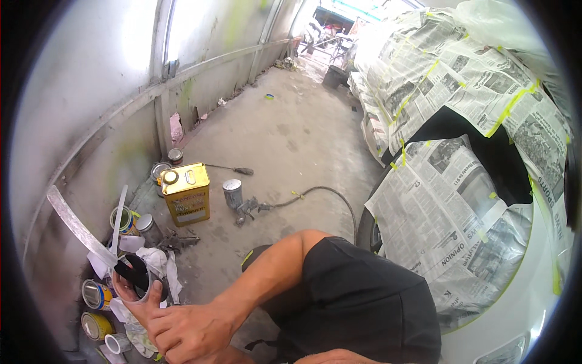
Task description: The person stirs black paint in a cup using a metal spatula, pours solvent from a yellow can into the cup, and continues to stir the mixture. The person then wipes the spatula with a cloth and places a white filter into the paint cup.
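At the lower left, my left hand (143, 308) is wrapped round a clear plastic cup (147, 296). Something black (138, 273) lies inside the cup; I cannot tell whether it is paint or cloth. A long, flat, pale stick (79, 223) leans out over the cup's rim toward the wall. My right forearm crosses from the right, and my right hand (193, 330) lies over my left wrist with its fingers curled round it. That wrist is mostly hidden beneath the right hand.
A yellow rectangular tin (187, 195) stands ahead, with a spray gun (244, 209) and its hose (321, 189) to its right. Several paint cans, including a yellow-labelled one (97, 326), line the left wall. A car covered in newspaper (436, 209) fills the right.
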`<state>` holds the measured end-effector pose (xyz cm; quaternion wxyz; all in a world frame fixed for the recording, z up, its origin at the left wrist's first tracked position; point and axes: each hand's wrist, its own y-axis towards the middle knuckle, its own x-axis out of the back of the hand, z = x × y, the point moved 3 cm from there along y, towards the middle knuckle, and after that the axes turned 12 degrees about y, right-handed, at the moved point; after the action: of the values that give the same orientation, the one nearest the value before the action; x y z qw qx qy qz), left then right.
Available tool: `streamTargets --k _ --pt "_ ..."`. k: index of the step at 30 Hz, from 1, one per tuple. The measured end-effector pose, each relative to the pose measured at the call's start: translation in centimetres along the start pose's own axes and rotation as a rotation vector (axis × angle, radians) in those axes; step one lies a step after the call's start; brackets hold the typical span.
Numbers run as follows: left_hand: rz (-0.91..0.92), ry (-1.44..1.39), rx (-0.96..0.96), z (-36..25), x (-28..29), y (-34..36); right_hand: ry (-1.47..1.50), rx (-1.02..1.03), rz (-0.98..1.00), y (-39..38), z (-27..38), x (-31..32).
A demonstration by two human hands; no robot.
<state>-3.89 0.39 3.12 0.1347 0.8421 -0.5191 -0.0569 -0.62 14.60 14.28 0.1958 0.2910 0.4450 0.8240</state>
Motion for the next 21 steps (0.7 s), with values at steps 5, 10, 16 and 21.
streamTargets --k 5,10,16,21 --pt "-0.010 -0.047 -0.051 -0.2 -0.2 0.0 0.023 -0.041 -0.005 0.5 0.8 0.4" --pt "0.010 -0.052 -0.133 -0.6 -0.3 0.3 -0.028 -0.023 -0.017 1.0 1.2 1.1" --pt "-0.098 -0.007 0.123 -5.8 -2.4 -1.4 -0.042 -0.034 -0.093 1.0 0.8 1.4" --pt "-0.476 -0.907 -0.471 -5.4 -8.7 -4.9 -0.058 0.071 -0.024 1.1 0.4 1.4"
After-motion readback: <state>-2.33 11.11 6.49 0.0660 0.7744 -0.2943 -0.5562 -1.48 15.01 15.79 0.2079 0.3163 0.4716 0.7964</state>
